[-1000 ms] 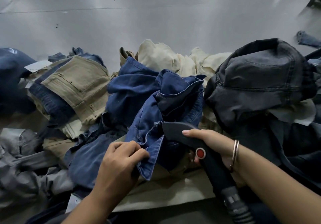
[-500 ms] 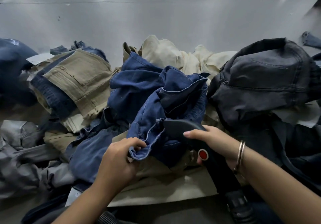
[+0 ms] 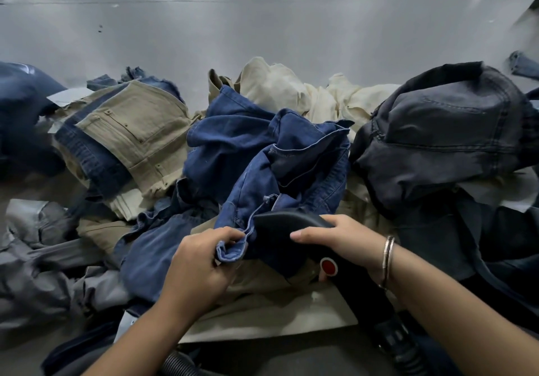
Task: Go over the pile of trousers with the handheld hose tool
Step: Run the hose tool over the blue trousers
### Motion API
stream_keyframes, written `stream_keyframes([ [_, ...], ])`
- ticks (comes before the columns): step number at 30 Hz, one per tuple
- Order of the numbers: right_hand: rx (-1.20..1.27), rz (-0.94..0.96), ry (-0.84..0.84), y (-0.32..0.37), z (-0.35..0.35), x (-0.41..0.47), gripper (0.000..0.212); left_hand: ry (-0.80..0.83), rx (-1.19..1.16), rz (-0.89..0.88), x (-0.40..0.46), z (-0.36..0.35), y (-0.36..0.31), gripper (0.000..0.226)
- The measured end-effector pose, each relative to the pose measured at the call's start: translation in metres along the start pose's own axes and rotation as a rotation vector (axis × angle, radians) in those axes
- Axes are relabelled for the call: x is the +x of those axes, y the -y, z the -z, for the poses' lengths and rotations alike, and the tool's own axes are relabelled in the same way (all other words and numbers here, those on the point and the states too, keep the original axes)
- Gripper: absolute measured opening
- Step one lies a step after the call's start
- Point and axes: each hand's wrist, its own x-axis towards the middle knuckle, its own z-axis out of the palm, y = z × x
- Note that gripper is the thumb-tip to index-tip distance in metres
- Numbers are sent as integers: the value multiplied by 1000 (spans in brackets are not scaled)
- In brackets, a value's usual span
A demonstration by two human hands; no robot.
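A heap of trousers covers the table. Blue denim trousers lie crumpled in the middle. My left hand pinches a folded hem of this denim near the front. My right hand grips the black handheld hose tool, whose flat nozzle is tucked against the denim beside the held hem. A red button shows on the tool's handle, below my fingers. Its ribbed hose runs down toward the lower right.
Khaki trousers lie on the left, cream ones behind, dark grey ones on the right, grey fabric at the front left. A metal wall stands behind. A second ribbed hose shows at the bottom edge.
My left hand has pulled the denim hem down and toward me, folding it over. The tool's nozzle has slid further under the denim, with my right hand closer to my left.
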Motion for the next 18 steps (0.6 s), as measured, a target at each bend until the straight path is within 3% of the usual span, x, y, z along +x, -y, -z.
stream_keyframes([
  [4, -80, 7, -127, 7, 8, 5, 33, 2, 80, -16, -3, -1, -1, 12],
  [10, -111, 49, 26, 5, -2, -7, 23, -10, 147, -6, -3, 2, -2, 15],
  [14, -155, 34, -173, 13, 9, -2, 27, 10, 167, -21, -3, 1, -5, 13],
  [18, -181, 96, 8, 16, 2, -12, 18, 2, 236, -26, -3, 2, -5, 16],
])
